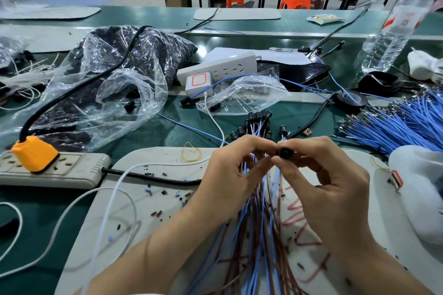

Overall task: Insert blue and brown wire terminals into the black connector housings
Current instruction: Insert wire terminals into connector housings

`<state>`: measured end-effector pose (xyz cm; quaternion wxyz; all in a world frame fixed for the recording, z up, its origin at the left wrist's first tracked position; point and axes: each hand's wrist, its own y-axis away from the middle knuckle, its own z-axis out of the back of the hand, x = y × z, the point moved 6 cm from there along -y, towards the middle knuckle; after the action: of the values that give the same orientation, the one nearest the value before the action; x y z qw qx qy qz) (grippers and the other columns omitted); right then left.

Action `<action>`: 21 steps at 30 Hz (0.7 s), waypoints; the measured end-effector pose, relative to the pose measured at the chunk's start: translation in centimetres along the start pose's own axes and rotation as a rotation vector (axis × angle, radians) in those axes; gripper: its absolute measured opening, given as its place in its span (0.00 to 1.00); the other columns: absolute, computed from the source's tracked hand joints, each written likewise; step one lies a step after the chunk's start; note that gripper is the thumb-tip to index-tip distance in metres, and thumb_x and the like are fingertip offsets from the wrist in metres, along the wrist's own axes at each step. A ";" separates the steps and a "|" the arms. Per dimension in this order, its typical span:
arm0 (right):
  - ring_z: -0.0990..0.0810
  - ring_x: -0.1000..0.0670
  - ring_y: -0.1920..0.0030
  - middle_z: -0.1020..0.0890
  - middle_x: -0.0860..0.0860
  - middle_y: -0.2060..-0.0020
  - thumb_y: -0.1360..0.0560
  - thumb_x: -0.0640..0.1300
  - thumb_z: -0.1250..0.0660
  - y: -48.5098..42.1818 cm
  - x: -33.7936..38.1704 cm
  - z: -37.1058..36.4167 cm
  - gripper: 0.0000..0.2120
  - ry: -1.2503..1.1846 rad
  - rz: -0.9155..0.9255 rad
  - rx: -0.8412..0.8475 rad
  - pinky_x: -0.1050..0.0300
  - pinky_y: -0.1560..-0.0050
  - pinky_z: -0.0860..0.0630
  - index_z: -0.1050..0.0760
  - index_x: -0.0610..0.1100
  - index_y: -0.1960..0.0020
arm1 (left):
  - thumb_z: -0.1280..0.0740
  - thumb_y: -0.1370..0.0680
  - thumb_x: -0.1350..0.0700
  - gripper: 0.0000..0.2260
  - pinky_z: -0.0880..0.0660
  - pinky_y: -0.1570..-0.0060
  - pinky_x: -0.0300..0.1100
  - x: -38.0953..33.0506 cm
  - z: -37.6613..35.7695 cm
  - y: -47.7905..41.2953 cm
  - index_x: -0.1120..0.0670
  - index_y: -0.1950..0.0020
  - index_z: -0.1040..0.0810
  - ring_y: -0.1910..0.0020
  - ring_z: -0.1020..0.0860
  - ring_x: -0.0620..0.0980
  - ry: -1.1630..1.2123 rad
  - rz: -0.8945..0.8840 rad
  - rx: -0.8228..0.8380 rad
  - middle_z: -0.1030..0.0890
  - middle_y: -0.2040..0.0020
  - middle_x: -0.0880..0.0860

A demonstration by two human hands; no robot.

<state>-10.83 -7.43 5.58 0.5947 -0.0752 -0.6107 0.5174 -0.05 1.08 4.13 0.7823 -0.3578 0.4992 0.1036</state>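
Wires point(257, 227): blue and brown, a loose bundle fanning from my hands down to the near edge of the pale mat point(148, 201).
My left hand point(230, 175): fingers curled round the top of that bundle, gripping it.
My right hand point(333, 182): thumb and fingertips pinching one black housing point(285, 153), its round end facing me, touching my left fingertips.
Which wire is at the housing: I cannot tell; my fingers cover it.
Finished housings point(259, 122): a cluster of black ones on wire ends, standing up just beyond my knuckles.
Grey power strip point(52, 170): bench's left side, beside the mat, with an orange plug point(34, 157) in it.
Spare blue wires point(407, 122): a thick heap at the bench's right edge.
Plastic bag point(107, 79): crumpled, farther back on the left.
Water bottle point(395, 31): far right corner.
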 end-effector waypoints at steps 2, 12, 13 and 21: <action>0.19 0.49 0.61 0.19 0.47 0.59 0.29 0.39 0.28 0.0 0.1 -0.1 0.08 0.000 0.009 0.012 0.49 0.60 0.21 0.21 0.44 0.50 | 0.33 0.25 0.62 0.11 0.22 0.54 0.50 0.1 0.1 0.0 0.45 0.51 0.23 0.57 0.19 0.50 0.005 0.009 -0.005 0.18 0.57 0.49; 0.19 0.50 0.59 0.19 0.49 0.58 0.30 0.39 0.27 0.1 -0.1 -0.5 0.08 0.001 -0.018 0.061 0.50 0.59 0.21 0.20 0.43 0.51 | 0.32 0.28 0.66 0.12 0.21 0.55 0.43 0.4 0.5 0.1 0.48 0.55 0.23 0.58 0.18 0.49 0.032 0.036 -0.040 0.17 0.58 0.54; 0.19 0.50 0.59 0.19 0.49 0.58 0.30 0.39 0.28 0.1 -0.2 -0.5 0.08 0.001 -0.023 0.062 0.50 0.59 0.20 0.20 0.43 0.51 | 0.32 0.28 0.67 0.13 0.22 0.55 0.41 0.4 0.5 0.0 0.48 0.55 0.23 0.58 0.18 0.47 0.038 0.034 -0.036 0.18 0.58 0.53; 0.18 0.49 0.59 0.19 0.48 0.59 0.31 0.39 0.27 0.2 -0.3 -0.6 0.08 -0.006 -0.026 0.057 0.50 0.59 0.20 0.20 0.42 0.52 | 0.33 0.27 0.65 0.12 0.21 0.53 0.41 0.7 0.2 0.1 0.47 0.56 0.24 0.57 0.18 0.47 0.067 0.046 -0.027 0.17 0.57 0.54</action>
<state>-10.39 -7.21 5.08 0.6013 -0.0487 -0.5985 0.5271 0.38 1.16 3.54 0.7577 -0.3599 0.5318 0.1163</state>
